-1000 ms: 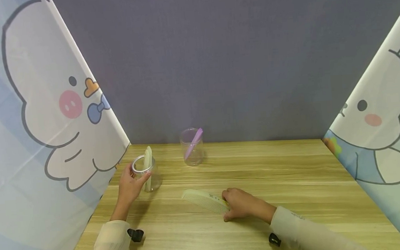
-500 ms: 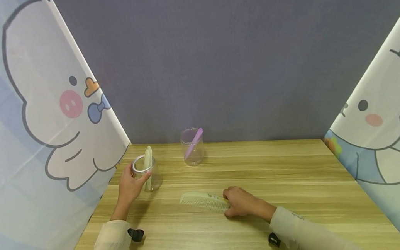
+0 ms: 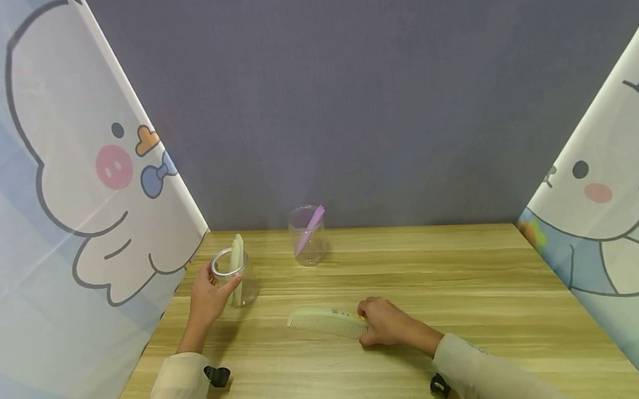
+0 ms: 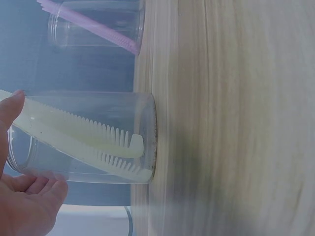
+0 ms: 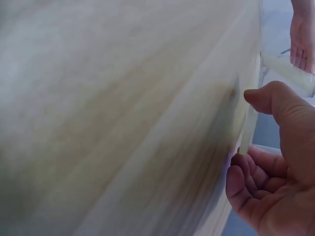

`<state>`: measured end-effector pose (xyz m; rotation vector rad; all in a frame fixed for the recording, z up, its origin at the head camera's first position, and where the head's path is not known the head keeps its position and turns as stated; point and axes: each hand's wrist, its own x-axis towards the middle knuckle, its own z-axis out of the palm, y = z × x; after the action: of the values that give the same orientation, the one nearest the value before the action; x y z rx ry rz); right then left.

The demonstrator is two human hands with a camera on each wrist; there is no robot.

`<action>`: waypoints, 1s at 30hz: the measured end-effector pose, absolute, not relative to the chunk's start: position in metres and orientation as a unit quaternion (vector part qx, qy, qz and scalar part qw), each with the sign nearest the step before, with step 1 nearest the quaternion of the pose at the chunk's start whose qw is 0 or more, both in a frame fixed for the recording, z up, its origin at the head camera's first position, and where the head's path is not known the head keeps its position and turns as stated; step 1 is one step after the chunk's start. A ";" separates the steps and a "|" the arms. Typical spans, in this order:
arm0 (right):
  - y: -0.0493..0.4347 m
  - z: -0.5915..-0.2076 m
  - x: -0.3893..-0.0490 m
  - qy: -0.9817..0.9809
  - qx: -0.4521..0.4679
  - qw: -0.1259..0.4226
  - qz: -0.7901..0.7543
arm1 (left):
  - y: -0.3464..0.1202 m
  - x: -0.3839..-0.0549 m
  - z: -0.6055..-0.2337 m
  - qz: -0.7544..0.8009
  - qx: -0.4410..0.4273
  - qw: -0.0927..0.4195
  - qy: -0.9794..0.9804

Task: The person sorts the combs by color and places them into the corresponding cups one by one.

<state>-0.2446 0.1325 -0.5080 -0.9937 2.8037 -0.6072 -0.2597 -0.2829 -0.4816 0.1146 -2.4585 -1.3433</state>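
My left hand (image 3: 208, 299) grips a clear plastic jar (image 3: 248, 289) near its rim, thumb on one side and fingers on the other. Inside the jar lean two pale yellow-green combs (image 4: 88, 132), teeth visible through the wall in the left wrist view. The jar's base rests on the table. My right hand (image 3: 386, 323) pinches one end of another pale comb (image 3: 325, 321), whose teeth face toward me and whose far end points left. In the right wrist view the comb (image 5: 249, 129) is seen nearly edge-on between thumb and fingers.
Behind and right of the held jar stands a second clear jar (image 3: 310, 256) with a purple comb-like item (image 3: 309, 231) leaning in it. The wooden table (image 3: 441, 265) ends at a grey back panel (image 3: 374, 109); printed cartoon panels flank both sides.
The comb in my right hand has swung slightly, its free end now lying a little farther left and more level. My left hand and the jar have stayed in place.
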 end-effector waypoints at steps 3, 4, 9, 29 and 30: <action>0.133 -0.507 -0.246 0.919 -0.331 0.042 -0.210 | -0.282 -0.259 -0.481 -0.471 0.041 0.169 -0.865; 0.133 -0.507 -0.247 0.918 -0.332 0.037 -0.212 | -0.282 -0.259 -0.481 -0.471 0.041 0.169 -0.865; 0.133 -0.506 -0.249 0.915 -0.331 0.030 -0.227 | -0.282 -0.259 -0.481 -0.471 0.041 0.171 -0.865; 0.128 -0.490 -0.263 0.911 -0.329 -0.015 -0.250 | -0.283 -0.260 -0.481 -0.471 0.041 0.163 -0.866; 0.127 -0.489 -0.264 0.911 -0.328 -0.016 -0.250 | -0.283 -0.260 -0.482 -0.471 0.040 0.163 -0.866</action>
<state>-0.2643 0.1275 -0.4889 -1.0403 2.8917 -0.7933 -0.2596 -0.2827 -0.4815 0.1148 -2.4691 -1.3446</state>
